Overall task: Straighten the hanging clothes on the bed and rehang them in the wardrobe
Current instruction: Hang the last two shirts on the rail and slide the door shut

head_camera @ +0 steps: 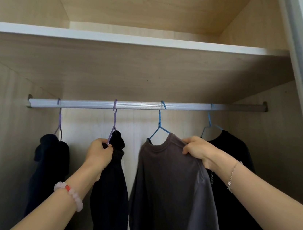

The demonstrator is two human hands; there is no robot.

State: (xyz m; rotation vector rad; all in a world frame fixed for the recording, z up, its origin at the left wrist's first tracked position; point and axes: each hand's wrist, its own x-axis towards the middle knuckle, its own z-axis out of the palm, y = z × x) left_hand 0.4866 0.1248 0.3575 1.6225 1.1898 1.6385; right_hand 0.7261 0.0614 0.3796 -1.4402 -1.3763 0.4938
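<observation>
Left grip point(100, 154) seemingly pinches purple hanger point(114, 121); right grip point(198, 150) clutches grey shirt point(171, 193), cropped below.

White lettering on the black garment point(237, 156) hanging farthest right, only a fragment showing just under the wrist of the right hand point(198, 149), turned sideways, perhaps "N" and "D", too cut off to read surely, no other text legible

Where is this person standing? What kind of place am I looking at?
Most likely the inside of a home wardrobe: a hanging rail runs across it, a shelf sits above the rail, and a grey shirt hangs from a blue hanger hooked over the rail.
</observation>
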